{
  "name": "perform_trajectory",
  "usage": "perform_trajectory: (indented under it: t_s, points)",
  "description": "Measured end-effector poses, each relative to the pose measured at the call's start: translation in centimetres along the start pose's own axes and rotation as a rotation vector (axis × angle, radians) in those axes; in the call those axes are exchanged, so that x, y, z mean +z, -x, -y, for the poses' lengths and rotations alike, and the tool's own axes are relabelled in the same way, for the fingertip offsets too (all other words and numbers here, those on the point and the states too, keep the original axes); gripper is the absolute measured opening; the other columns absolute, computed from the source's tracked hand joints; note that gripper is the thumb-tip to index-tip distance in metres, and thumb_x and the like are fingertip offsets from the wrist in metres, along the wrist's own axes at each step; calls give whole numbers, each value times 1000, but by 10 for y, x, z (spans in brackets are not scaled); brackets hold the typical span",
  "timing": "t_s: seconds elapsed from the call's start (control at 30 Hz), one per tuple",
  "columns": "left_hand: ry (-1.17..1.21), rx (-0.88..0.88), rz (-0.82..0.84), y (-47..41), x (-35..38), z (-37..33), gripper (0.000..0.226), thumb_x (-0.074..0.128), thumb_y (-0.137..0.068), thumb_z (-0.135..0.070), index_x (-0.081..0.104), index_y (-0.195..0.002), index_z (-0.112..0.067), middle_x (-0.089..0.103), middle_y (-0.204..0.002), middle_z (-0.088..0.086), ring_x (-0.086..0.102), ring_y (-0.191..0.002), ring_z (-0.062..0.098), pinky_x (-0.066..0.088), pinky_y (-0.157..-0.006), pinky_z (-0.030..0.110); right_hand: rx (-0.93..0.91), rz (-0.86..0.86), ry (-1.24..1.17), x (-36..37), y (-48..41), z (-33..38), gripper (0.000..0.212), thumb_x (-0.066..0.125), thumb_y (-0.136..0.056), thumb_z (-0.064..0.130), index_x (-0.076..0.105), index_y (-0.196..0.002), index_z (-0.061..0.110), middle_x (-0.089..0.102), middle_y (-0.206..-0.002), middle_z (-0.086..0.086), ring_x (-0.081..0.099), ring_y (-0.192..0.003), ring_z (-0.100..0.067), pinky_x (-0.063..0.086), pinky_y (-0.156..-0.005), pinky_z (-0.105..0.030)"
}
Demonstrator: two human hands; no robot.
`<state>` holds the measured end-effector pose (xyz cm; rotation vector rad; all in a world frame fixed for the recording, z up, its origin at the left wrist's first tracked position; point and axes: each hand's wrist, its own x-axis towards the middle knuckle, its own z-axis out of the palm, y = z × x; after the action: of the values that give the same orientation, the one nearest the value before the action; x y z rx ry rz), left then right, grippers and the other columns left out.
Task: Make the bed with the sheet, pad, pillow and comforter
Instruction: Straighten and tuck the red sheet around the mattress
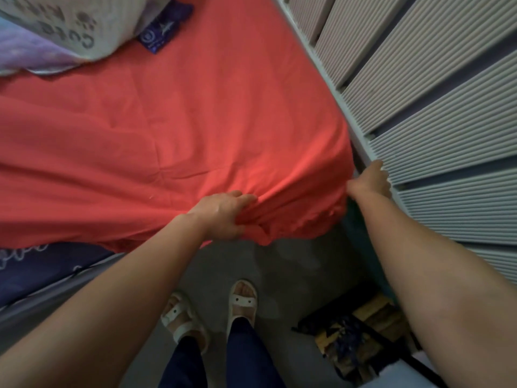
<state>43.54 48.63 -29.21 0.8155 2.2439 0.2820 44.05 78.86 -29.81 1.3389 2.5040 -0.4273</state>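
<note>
Down at the near corner of the bed, right by the ribbed wall panels (433, 93) — got the red fitted sheet (195, 121) spread over most of the mattress, creased, with its gathered hem hanging off the near edge above the grey floor (279, 270). Clamping a bunched fold of that hem with the left grip (223, 217), fingers curled tight into the cloth. Reaching the right grip (370, 179) out to the corner itself, squeezed between the sheet's corner and the white bed rail (335, 91). Only seeing the back of it, fingers hidden — can't tell whether holding anything. Spotting a dark blue patterned layer (42, 264) uncovered at the lower left, just past the sheet's edge. Further up the bed: white pillow (70, 23) with grey lettering, resting on a lilac comforter (28, 51), plus a dark blue packet (165, 26) just beside. Wearing white sandals (242, 301), standing close to the bed.
</note>
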Motion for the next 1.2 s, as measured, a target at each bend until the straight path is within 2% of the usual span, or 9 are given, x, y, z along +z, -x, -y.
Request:
perform_trajectory:
  t_s: [0.1, 0.17, 0.27, 0.33, 0.43, 0.63, 0.83, 1.1, 1.2]
  points:
    - [37, 10, -70, -5, 2, -4, 58, 57, -77, -40, 49, -132, -26, 55, -124, 0, 56, -112, 26, 47, -90, 37, -300, -106, 58, 6, 12, 7, 52, 64, -79, 15, 46, -128, 14, 43, -133, -17, 42, -123, -38, 32, -104, -44]
    - [56, 9, -102, -6, 1, -7, 56, 50, -72, -38, 55, -126, -26, 58, -121, 0, 58, -110, 26, 48, -89, 37, -529, -137, 34, 10, 24, 19, 48, 60, -79, 12, 50, -126, 17, 44, -131, -13, 41, -123, -34, 31, -102, -43]
    - [96, 14, -198, -3, -1, -6, 53, 43, -68, -35, 62, -116, -24, 62, -112, 1, 60, -103, 27, 50, -84, 36, -839, -95, 13, 21, 46, 41, 51, 55, -78, 8, 54, -128, 21, 49, -135, -6, 43, -124, -30, 32, -100, -42]
    - [102, -4, -282, 3, -2, -1, 47, 42, -70, -33, 65, -110, -24, 64, -106, 2, 62, -98, 28, 51, -79, 37, -988, 35, 118, 27, 58, 53, 56, 51, -81, 5, 52, -132, 26, 47, -141, -1, 42, -129, -25, 29, -103, -38]
    - [105, -81, -395, 17, -2, 15, 44, 40, -74, -33, 66, -108, -25, 67, -103, 1, 63, -94, 29, 52, -77, 40, -993, 260, 351, 33, 67, 64, 52, 49, -82, 6, 56, -130, 26, 45, -143, -2, 41, -131, -24, 29, -108, -37]
    - [164, -230, -504, 56, -4, 60, 49, 38, -68, -25, 69, -106, -21, 69, -105, 5, 65, -98, 31, 53, -80, 43, -996, 197, 317, 27, 88, 91, 39, 49, -79, 3, 67, -110, 18, 66, -115, -10, 58, -111, -30, 43, -96, -37]
    - [261, -358, -664, 118, -1, 105, 46, 39, -69, -22, 71, -102, -18, 70, -102, 5, 65, -96, 30, 52, -80, 40, -1138, 249, 322, 50, 143, 149, 41, 49, -83, 7, 65, -118, 22, 65, -121, -10, 57, -116, -28, 43, -98, -35]
    - [323, -496, -812, 224, 23, 179, 34, 48, -78, -16, 71, -103, -17, 69, -105, 6, 65, -97, 31, 53, -81, 43, -1381, 327, 339, 106, 265, 232, 37, 49, -82, 8, 67, -112, 21, 67, -116, -13, 61, -108, -32, 47, -92, -39]
    - [361, -520, -852, 274, 38, 211, 41, 42, -72, -21, 72, -99, -17, 70, -101, 6, 65, -94, 32, 53, -79, 43, -1434, 318, 333, 127, 315, 260, 37, 49, -82, 8, 67, -111, 22, 68, -114, -13, 61, -106, -33, 48, -90, -41]
